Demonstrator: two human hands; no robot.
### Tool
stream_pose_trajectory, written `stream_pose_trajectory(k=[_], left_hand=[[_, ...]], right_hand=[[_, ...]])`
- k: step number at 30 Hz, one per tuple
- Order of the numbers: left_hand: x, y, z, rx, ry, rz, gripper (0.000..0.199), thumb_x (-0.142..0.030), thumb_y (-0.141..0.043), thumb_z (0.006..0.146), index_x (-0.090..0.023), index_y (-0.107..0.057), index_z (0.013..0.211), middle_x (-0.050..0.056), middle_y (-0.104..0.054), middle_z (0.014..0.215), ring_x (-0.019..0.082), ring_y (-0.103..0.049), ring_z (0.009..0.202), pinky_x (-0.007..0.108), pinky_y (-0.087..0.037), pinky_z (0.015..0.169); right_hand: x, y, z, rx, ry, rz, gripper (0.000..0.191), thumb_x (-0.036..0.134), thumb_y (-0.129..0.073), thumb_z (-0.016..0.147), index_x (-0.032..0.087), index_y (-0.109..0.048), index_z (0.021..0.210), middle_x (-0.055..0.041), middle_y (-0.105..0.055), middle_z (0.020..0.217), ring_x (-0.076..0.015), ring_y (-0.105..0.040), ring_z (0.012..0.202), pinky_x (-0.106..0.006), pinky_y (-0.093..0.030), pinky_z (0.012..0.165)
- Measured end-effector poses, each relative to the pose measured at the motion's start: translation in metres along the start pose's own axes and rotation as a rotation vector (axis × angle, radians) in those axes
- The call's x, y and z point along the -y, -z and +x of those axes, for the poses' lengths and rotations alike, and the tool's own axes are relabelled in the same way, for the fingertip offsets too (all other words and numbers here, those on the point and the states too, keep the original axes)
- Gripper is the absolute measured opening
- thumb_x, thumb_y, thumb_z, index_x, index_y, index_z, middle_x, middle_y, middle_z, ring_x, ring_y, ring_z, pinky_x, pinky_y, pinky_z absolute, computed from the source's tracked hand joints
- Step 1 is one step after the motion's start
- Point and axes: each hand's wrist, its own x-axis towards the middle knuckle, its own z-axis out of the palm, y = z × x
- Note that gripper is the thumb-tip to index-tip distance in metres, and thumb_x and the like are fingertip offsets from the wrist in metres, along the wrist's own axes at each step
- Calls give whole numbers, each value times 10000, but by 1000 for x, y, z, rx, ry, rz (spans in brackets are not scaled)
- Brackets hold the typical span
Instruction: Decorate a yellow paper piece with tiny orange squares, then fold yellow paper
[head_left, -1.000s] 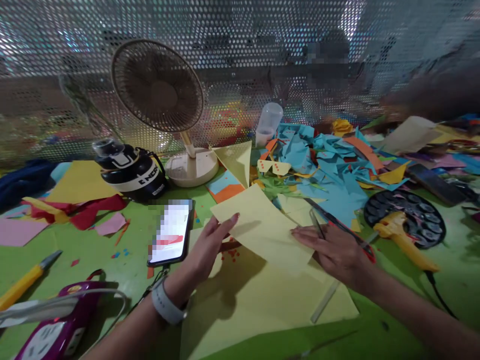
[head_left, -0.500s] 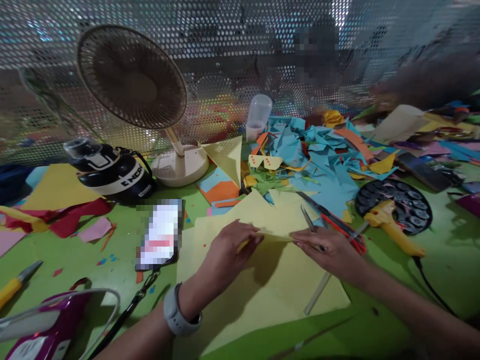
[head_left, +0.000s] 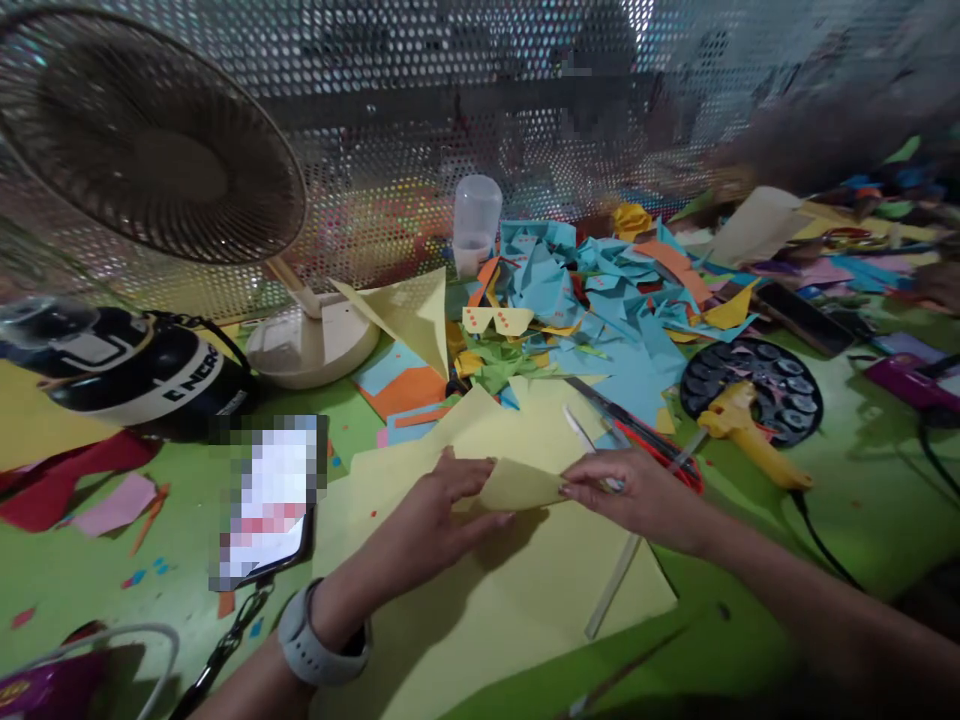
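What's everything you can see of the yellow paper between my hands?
The yellow paper looks thin and plain, a narrow flap, bent or folded, I can't tell which. Your left hand is at its left end; your right hand pinches its right tip. It sits above a larger yellow sheet.

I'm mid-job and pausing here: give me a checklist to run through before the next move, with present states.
1. Right hand pinching the curled yellow paper: ok, at its right end.
2. Left hand gripping that paper firmly: cannot tell; its fingers are at the left end.
3. Slim tool in the right hand, tip clear of the left hand: ok.
4. Large yellow sheet underneath free of loose items: not ok, a pale stick lies on it.
5. Glue gun apart from both hands: ok.
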Motion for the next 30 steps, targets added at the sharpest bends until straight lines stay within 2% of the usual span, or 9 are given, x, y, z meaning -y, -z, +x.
stream_pose_trajectory(k=[2, 6, 9, 11, 17, 22, 25, 28, 30], left_hand=[[0, 0, 0, 5, 22, 6, 158, -356, -566, 862, -281, -685, 934, 9, -693, 1091, 222, -600, 1054, 486, -175, 1113], [6, -5, 3, -156, 116, 113, 244, -399, -511, 886, -222, -671, 832, 37, -716, 898, 208, -649, 858, 439, -406, 980], [12, -11, 5, -320, 121, 268, 284, -405, -509, 881, -192, -636, 744, 84, -681, 962, 232, -627, 905, 384, -496, 841], [14, -14, 7, -361, 126, 380, 294, -387, -477, 895, -177, -635, 762, 115, -651, 1023, 261, -601, 962, 399, -499, 826], [12, -16, 11, -320, 163, 569, 237, -316, -446, 903, -176, -635, 932, 116, -606, 1062, 284, -568, 973, 433, -486, 835], [14, -15, 11, -313, 175, 592, 199, -287, -453, 890, -177, -619, 895, 121, -601, 1050, 290, -563, 975, 443, -478, 827], [13, -15, 11, -321, 166, 600, 199, -293, -446, 890, -185, -613, 870, 121, -603, 1045, 288, -565, 958, 450, -478, 816], [12, -16, 11, -308, 169, 613, 186, -284, -454, 886, -180, -607, 862, 125, -605, 1047, 290, -555, 950, 460, -472, 817], [13, -17, 12, -302, 179, 629, 175, -278, -463, 883, -174, -604, 881, 125, -602, 1050, 290, -550, 949, 459, -468, 822]], right_hand=[[-2, -1, -3, 27, -14, -32, 232, 336, -545, 870, 172, -695, 803, -28, -694, 725, -149, -620, 657, -251, -454, 599], [-5, -7, -7, -48, -101, -102, 212, 338, -564, 851, 180, -617, 720, -3, -632, 671, -132, -570, 616, -238, -423, 565], [-8, -11, -7, -97, -124, -187, 209, 350, -556, 857, 190, -596, 729, 1, -618, 672, -139, -564, 629, -242, -417, 567], [-9, -12, -5, -127, -119, -272, 218, 369, -542, 871, 190, -604, 761, -8, -626, 690, -153, -575, 658, -255, -425, 593], [-15, -1, -6, -200, -37, -617, 239, 332, -498, 911, 204, -687, 843, -48, -627, 754, -200, -611, 768, -310, -440, 711], [-17, 9, -5, -196, -42, -633, 253, 327, -484, 919, 241, -718, 872, -37, -617, 802, -175, -604, 733, -281, -450, 637], [-16, 8, -6, -316, -6, -658, 252, 293, -475, 919, 230, -719, 919, -63, -631, 861, -203, -604, 786, -334, -476, 709], [-8, -2, -9, -386, 167, -658, 283, 291, -466, 926, 178, -663, 1095, -121, -650, 1057, -257, -586, 994, -417, -456, 880], [-1, -12, -11, -287, 329, -654, 404, 336, -465, 931, 109, -555, 1253, -162, -580, 1259, -273, -502, 1178, -430, -409, 981]])
